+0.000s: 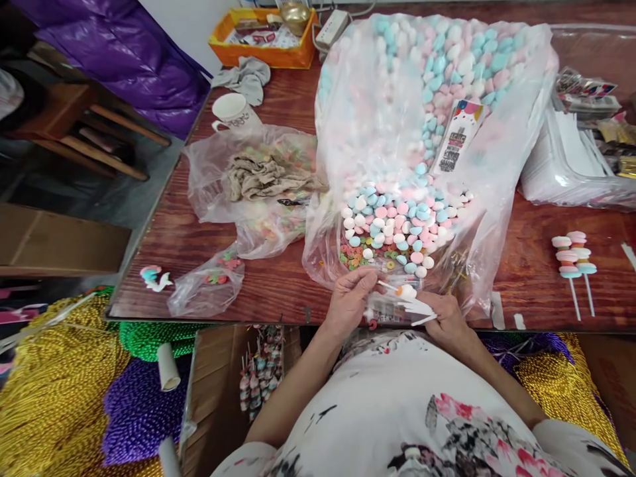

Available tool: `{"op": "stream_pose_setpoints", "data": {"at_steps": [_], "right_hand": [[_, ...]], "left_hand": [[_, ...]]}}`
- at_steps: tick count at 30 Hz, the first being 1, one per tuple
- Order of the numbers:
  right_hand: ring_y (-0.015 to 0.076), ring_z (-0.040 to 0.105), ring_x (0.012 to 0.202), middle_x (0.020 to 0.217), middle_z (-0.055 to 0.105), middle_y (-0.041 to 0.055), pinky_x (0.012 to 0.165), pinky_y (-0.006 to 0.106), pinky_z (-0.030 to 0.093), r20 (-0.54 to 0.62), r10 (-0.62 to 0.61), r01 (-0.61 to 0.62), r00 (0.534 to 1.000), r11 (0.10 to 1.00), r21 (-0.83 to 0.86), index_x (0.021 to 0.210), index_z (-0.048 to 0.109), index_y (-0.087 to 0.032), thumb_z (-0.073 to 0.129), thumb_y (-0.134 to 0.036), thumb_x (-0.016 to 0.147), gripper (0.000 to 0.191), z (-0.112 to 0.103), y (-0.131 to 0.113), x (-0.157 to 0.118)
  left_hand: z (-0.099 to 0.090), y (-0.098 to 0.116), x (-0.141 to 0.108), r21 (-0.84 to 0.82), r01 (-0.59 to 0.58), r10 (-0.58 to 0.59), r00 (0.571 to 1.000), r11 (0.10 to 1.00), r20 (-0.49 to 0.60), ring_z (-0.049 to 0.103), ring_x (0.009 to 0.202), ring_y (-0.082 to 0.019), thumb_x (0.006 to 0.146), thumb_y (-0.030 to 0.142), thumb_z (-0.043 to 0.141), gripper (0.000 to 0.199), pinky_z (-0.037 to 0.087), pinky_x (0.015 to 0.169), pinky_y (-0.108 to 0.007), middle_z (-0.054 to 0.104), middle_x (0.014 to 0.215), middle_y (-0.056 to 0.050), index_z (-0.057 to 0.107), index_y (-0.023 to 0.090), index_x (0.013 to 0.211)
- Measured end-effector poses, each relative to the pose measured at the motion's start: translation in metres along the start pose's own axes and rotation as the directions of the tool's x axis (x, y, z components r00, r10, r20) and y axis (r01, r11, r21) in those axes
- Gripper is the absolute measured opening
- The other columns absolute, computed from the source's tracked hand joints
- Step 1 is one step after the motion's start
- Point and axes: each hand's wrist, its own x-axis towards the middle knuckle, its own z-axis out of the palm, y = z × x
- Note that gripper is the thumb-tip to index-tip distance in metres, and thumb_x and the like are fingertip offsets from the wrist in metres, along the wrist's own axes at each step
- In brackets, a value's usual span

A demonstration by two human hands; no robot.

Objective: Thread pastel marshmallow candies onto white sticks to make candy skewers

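Observation:
My left hand (349,299) pinches a thin white stick (386,285) at the table's front edge. On the stick's other end sit a small orange ring (399,291) and a white foam-like button piece (408,291), close to the fingers of my right hand (446,316). Several loose white sticks (418,310) fan out from my right hand, which is closed round them. Just beyond both hands, pink, blue and white button pieces (397,222) spill from the mouth of a large clear plastic bag (342,159). Small coloured rings (354,256) lie among them.
Two finished-looking stacks on sticks (571,258) lie at the right. A clear bin (566,192) stands behind them. Leftward are a bag with a crumpled cloth (263,177), a mug (233,109) and a smaller bag (209,288). Below the table edge are bead strands (54,391) and a cardboard box (213,384).

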Motion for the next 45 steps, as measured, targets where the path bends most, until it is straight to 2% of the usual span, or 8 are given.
{"op": "stream_pose_setpoints", "data": {"at_steps": [3,6,13,19,25,31,39,45], "right_hand": [[0.0141,0.057,0.058,0.068,0.065,-0.0003,0.060,0.026,0.047,-0.212,0.103,-0.076,0.972,0.988,0.133,0.084,0.068,-0.020,0.052,-0.017,0.090,0.017,-0.005,0.002,-0.001],[0.0105,0.043,0.048,0.052,0.048,-0.0041,0.051,0.025,0.038,-0.361,0.293,-0.189,0.886,0.936,0.297,0.063,0.057,-0.020,0.054,-0.029,0.094,0.032,-0.011,0.003,0.000],[0.0093,0.039,0.045,0.050,0.046,-0.0048,0.047,0.026,0.032,-0.344,0.368,-0.209,0.864,0.883,0.420,0.065,0.059,-0.019,0.056,-0.036,0.094,0.034,-0.012,0.009,-0.002],[0.0096,0.039,0.046,0.050,0.046,-0.0052,0.047,0.026,0.031,-0.290,0.343,-0.219,0.893,0.897,0.385,0.071,0.062,-0.020,0.056,-0.036,0.094,0.029,-0.009,0.015,-0.004],[0.0091,0.038,0.047,0.051,0.045,-0.0047,0.050,0.026,0.034,-0.272,0.292,-0.211,0.917,0.933,0.291,0.057,0.049,-0.020,0.053,-0.037,0.095,0.042,-0.008,0.017,-0.006],[0.0110,0.042,0.050,0.052,0.047,-0.0043,0.051,0.026,0.035,-0.275,0.273,-0.215,0.922,0.951,0.224,0.062,0.052,-0.021,0.052,-0.039,0.096,0.038,-0.007,0.018,-0.006],[0.0105,0.039,0.048,0.052,0.044,-0.0049,0.048,0.025,0.033,-0.252,0.293,-0.234,0.922,0.942,0.239,0.061,0.050,-0.021,0.052,-0.039,0.096,0.039,-0.007,0.017,-0.006],[0.0128,0.048,0.055,0.060,0.053,-0.0023,0.054,0.025,0.041,-0.175,0.213,-0.183,0.961,0.967,0.177,0.071,0.059,-0.021,0.048,-0.024,0.095,0.026,-0.012,0.012,-0.005]], "left_hand": [[-0.003,0.002,0.007,0.249,-0.242,0.263,0.963,0.938,-0.053,0.064,0.087,-0.016,0.083,0.030,0.071,0.012,0.054,0.077,-0.029,0.068,0.096,-0.005,0.076,0.020,0.086],[-0.005,0.014,0.008,0.498,-0.405,0.416,0.904,0.767,0.094,0.063,0.086,-0.015,0.082,0.022,0.071,0.004,0.051,0.081,-0.028,0.068,0.089,-0.003,0.074,0.019,0.084],[-0.021,0.043,-0.026,0.747,-0.437,-0.069,0.840,0.501,0.538,0.059,0.071,-0.013,0.090,0.018,0.059,0.014,0.045,0.067,-0.024,0.066,0.074,-0.002,0.071,0.017,0.084],[-0.031,0.023,-0.043,0.849,-0.497,-0.156,0.838,0.178,0.523,0.056,0.078,-0.017,0.088,0.019,0.060,0.015,0.043,0.068,-0.028,0.063,0.083,-0.006,0.074,0.019,0.085],[-0.037,0.040,-0.038,0.784,-0.543,-0.060,0.810,0.302,0.584,0.058,0.077,-0.014,0.096,0.025,0.052,0.020,0.046,0.072,-0.025,0.065,0.081,-0.004,0.071,0.019,0.091],[-0.024,0.060,0.000,0.924,-0.346,0.232,0.897,-0.165,0.377,0.054,0.091,-0.026,0.092,0.026,0.053,0.018,0.045,0.076,-0.036,0.062,0.093,-0.011,0.069,0.018,0.093],[0.025,0.009,0.049,0.882,-0.470,0.039,0.882,0.041,0.469,0.058,0.083,-0.023,0.082,0.002,0.050,0.022,0.045,0.072,-0.033,0.060,0.086,-0.011,0.067,0.016,0.078],[0.012,0.025,0.041,0.622,-0.438,0.225,0.892,0.649,0.393,0.063,0.077,-0.017,0.087,0.022,0.063,0.012,0.049,0.072,-0.029,0.069,0.084,-0.005,0.074,0.018,0.090]]}}
